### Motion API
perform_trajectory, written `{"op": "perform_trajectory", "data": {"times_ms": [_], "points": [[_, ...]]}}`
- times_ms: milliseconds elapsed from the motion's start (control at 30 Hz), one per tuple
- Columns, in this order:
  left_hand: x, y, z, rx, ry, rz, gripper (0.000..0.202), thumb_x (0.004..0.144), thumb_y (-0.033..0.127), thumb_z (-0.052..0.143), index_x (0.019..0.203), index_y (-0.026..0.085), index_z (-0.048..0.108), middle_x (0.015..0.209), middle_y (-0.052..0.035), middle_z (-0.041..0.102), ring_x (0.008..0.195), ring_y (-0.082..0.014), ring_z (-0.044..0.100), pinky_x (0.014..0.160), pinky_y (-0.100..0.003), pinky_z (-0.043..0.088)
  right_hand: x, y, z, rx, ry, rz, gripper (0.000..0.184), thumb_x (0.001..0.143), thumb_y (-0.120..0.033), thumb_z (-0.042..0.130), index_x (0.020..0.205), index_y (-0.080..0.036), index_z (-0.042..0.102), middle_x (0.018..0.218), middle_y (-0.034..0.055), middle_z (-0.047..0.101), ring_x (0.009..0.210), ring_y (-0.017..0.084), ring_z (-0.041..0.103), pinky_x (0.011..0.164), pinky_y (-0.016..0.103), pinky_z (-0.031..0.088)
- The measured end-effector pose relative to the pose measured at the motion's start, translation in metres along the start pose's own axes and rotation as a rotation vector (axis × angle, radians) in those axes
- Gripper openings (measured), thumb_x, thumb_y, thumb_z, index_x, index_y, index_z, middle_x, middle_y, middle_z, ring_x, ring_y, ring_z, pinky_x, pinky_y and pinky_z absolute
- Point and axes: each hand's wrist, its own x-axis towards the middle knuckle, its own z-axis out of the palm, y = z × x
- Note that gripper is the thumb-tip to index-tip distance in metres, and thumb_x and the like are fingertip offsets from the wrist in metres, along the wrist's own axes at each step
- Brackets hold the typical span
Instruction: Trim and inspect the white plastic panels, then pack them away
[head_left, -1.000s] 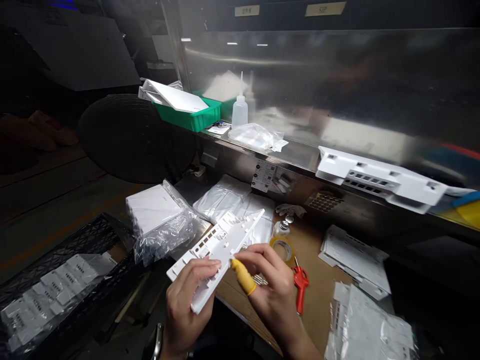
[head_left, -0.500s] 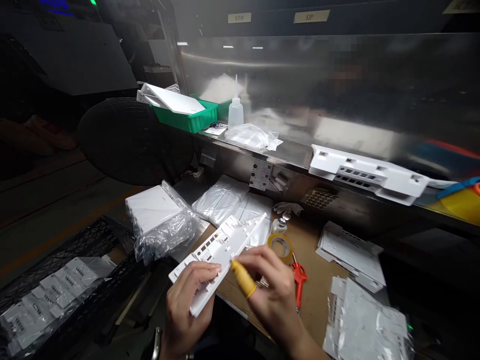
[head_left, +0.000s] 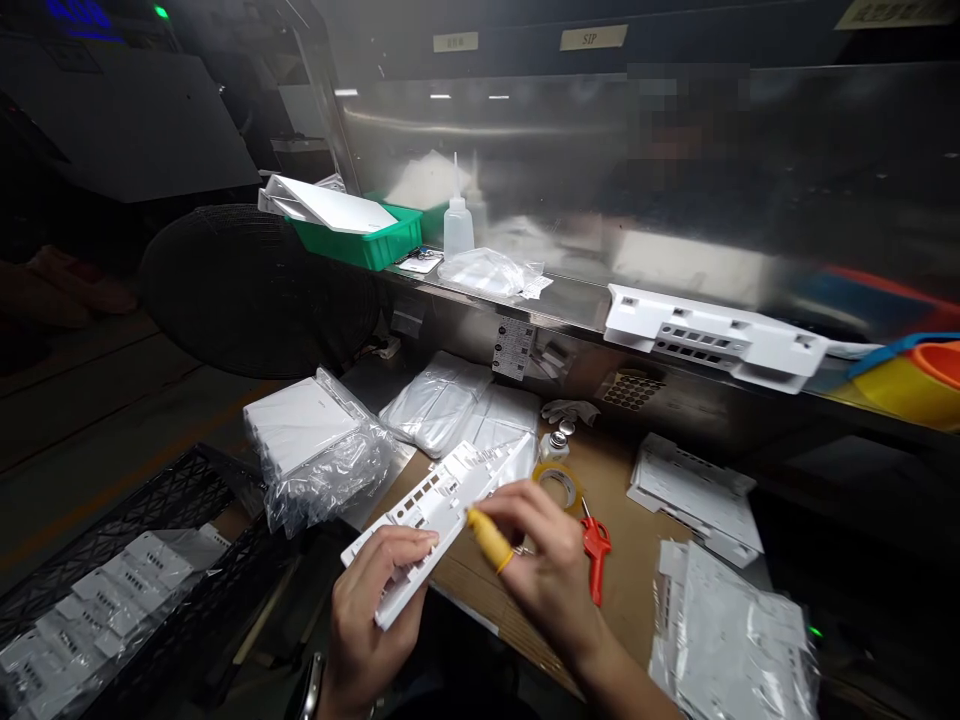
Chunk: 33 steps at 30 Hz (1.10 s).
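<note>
A white plastic housing panel point(head_left: 463, 492) with a row of square slots is held slantwise over the bench. My left hand point(head_left: 386, 600) grips its near end, thumb beneath and fingers over the top face. At the panel's right edge is my right hand point(head_left: 547, 555), fingers curled in toward a thumb that wears a yellow finger cot point(head_left: 491, 540). Whatever may be between those fingertips is hidden or too small to name. Just right of that hand lie red-handled scissors point(head_left: 596, 545) and a roll of yellow tape point(head_left: 557, 487).
Bagged white panels lie on the bench at right point(head_left: 739, 640) and left point(head_left: 304, 425). Flat plastic bags point(head_left: 442, 400) lie behind my hands. The steel shelf point(head_left: 570, 325) bears a green bin point(head_left: 375, 245), a squeeze bottle point(head_left: 458, 230) and another panel point(head_left: 712, 340). A black crate point(head_left: 202, 480) stands lower left.
The view has turned slightly to the right, so the surroundings sit further left. My hands and the panel keep nearly the same pose, with the right hand shifted slightly along the panel's edge.
</note>
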Motion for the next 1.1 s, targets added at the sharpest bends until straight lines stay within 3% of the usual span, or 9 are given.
{"op": "perform_trajectory", "data": {"times_ms": [133, 300, 367, 567, 667, 733, 833, 1033, 1100], "points": [[-0.003, -0.002, 0.0, -0.013, -0.012, -0.013, 0.035, 0.086, -0.005, 0.06, 0.108, 0.022, 0.062, 0.102, -0.0065, 0.069, 0.101, -0.0186, 0.066, 0.088, -0.032, 0.057, 0.004, 0.01, -0.004, -0.076, 0.135, 0.075, 0.01, 0.091, -0.014, 0.067, 0.089, -0.019, 0.075, 0.081, 0.003, 0.066, 0.065, 0.012, 0.056, 0.056, 0.024, 0.043], [0.0, -0.005, -0.001, 0.007, -0.013, 0.012, 0.034, 0.087, -0.003, 0.058, 0.108, 0.023, 0.064, 0.099, -0.005, 0.069, 0.097, -0.0181, 0.067, 0.084, -0.031, 0.057, -0.009, -0.013, 0.014, 0.056, -0.064, 0.006, 0.011, 0.091, -0.016, 0.066, 0.096, -0.019, 0.075, 0.083, 0.0039, 0.067, 0.069, 0.013, 0.062, 0.058, 0.023, 0.048], [-0.001, -0.007, -0.002, -0.024, 0.002, -0.011, 0.032, 0.087, -0.002, 0.06, 0.106, 0.023, 0.064, 0.098, -0.0041, 0.069, 0.094, -0.0179, 0.068, 0.083, -0.03, 0.057, -0.004, -0.004, 0.014, 0.024, -0.027, 0.02, 0.01, 0.092, -0.018, 0.065, 0.094, -0.02, 0.075, 0.084, 0.0037, 0.068, 0.069, 0.013, 0.062, 0.059, 0.024, 0.048], [-0.004, -0.004, -0.011, -0.214, 0.016, -0.262, 0.013, 0.092, 0.012, 0.065, 0.095, 0.024, 0.066, 0.091, -0.0015, 0.066, 0.085, -0.0165, 0.065, 0.075, -0.027, 0.054, 0.024, 0.077, -0.056, -0.303, 0.483, 0.158, 0.012, 0.086, -0.028, 0.071, 0.084, -0.017, 0.076, 0.082, 0.0039, 0.067, 0.073, 0.016, 0.059, 0.062, 0.028, 0.044], [0.0, -0.001, -0.019, -0.343, 0.02, -0.419, 0.007, 0.093, 0.021, 0.065, 0.086, 0.023, 0.065, 0.083, -0.0006, 0.062, 0.077, -0.0147, 0.061, 0.067, -0.024, 0.051, 0.021, 0.087, -0.092, -0.321, 0.765, 0.253, 0.023, 0.08, -0.034, 0.077, 0.094, -0.016, 0.079, 0.085, 0.0036, 0.068, 0.066, 0.013, 0.052, 0.057, 0.027, 0.039], [0.003, 0.0, -0.023, -0.385, 0.023, -0.47, 0.01, 0.093, 0.023, 0.067, 0.083, 0.021, 0.065, 0.082, -0.0007, 0.062, 0.076, -0.0143, 0.06, 0.067, -0.024, 0.05, 0.014, 0.076, -0.101, -0.195, 0.819, 0.312, 0.032, 0.077, -0.039, 0.08, 0.101, -0.018, 0.077, 0.088, 0.0034, 0.069, 0.064, 0.012, 0.052, 0.055, 0.026, 0.04], [0.007, 0.001, -0.025, -0.42, 0.014, -0.498, 0.012, 0.092, 0.025, 0.068, 0.082, 0.021, 0.066, 0.081, -0.0014, 0.063, 0.077, -0.0147, 0.06, 0.069, -0.024, 0.05, 0.006, 0.047, -0.089, 0.089, 0.663, 0.316, 0.034, 0.086, -0.044, 0.075, 0.108, -0.02, 0.068, 0.097, 0.0063, 0.074, 0.062, 0.011, 0.057, 0.054, 0.025, 0.044], [0.014, 0.008, -0.021, -0.454, -0.027, -0.496, 0.012, 0.089, 0.026, 0.072, 0.081, 0.019, 0.067, 0.08, -0.0026, 0.064, 0.077, -0.0162, 0.062, 0.071, -0.027, 0.051, -0.008, 0.001, -0.036, 0.53, -0.121, 0.409, 0.018, 0.104, -0.042, 0.049, 0.114, -0.027, 0.049, 0.141, 0.0136, 0.062, 0.06, 0.014, 0.07, 0.046, 0.028, 0.054], [0.015, 0.008, -0.019, -0.467, -0.046, -0.485, 0.011, 0.089, 0.026, 0.073, 0.082, 0.019, 0.069, 0.083, -0.0039, 0.067, 0.078, -0.0175, 0.064, 0.071, -0.028, 0.052, -0.011, -0.001, -0.024, 0.507, -0.231, 0.422, 0.019, 0.104, -0.043, 0.048, 0.115, -0.026, 0.049, 0.139, 0.0134, 0.062, 0.072, 0.016, 0.073, 0.055, 0.029, 0.059]]}}
